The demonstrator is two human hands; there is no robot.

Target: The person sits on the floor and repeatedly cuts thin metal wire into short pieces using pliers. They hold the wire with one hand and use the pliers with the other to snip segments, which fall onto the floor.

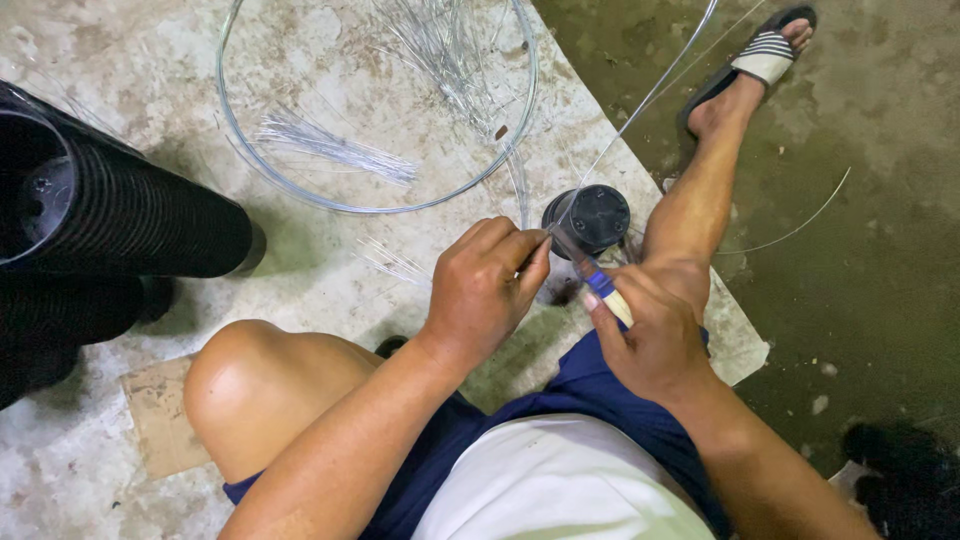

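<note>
Both hands meet low in the middle, right over a small black pot that lies on its side on the floor, base turned up toward the camera. The pot sits just ahead of the hands, wedged beside the shin of the outstretched right leg.

The left hand is curled nearly closed, thumb and forefinger pinched together at the tip on a thin wire. That wire is the thing to watch: from the pinch it runs long and straight, up and to the right, past the pot's rim and off the top edge near the sandalled foot. So its long axis slants away from the body, with the near end right at the left fingertips.

The right hand is wrapped shut around a tool with a blue-banded pale handle, its working end aimed up and left at the same spot where the left fingers pinch. What the tip is, I can't tell; the fingers hide it. Tool tip, pinch and pot rim are all crowded together, touching or next to it.

Further out, a big wire hoop lies flat on the floor with bundles of cut wires inside it, and a tall stack of black pots lies at the left, well apart from the hands.
</note>
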